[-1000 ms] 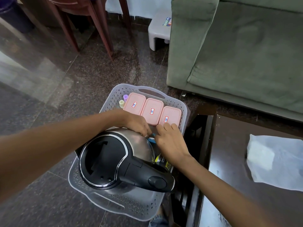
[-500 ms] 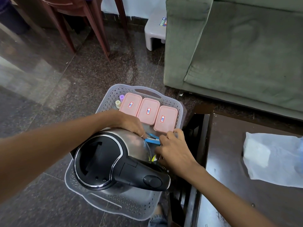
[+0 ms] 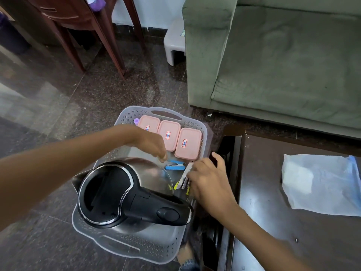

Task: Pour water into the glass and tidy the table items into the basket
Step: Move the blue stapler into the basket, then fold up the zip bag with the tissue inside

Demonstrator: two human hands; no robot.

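A grey perforated basket (image 3: 128,249) stands on the floor beside the dark table (image 3: 273,241). In it sit a steel kettle with a black lid and handle (image 3: 109,192), three pink lidded boxes (image 3: 169,133) in a row at the far end, a blue stapler (image 3: 175,166) and a purple-capped item (image 3: 136,120). My left hand (image 3: 152,143) reaches over the kettle, fingertips pinched together at the stapler's far end. My right hand (image 3: 207,178) is curled on flat yellow-and-white packets (image 3: 184,179) at the basket's right side.
A white plastic bag (image 3: 320,184) lies on the table to the right. A green sofa (image 3: 283,65) stands behind, with a small grey stool (image 3: 174,44) and wooden chair legs (image 3: 115,45) further back. Dark stone floor surrounds the basket.
My right hand has drawn back from the pink boxes to the packets at the basket's right side. The left hand has shifted slightly toward the stapler, which now shows fully.
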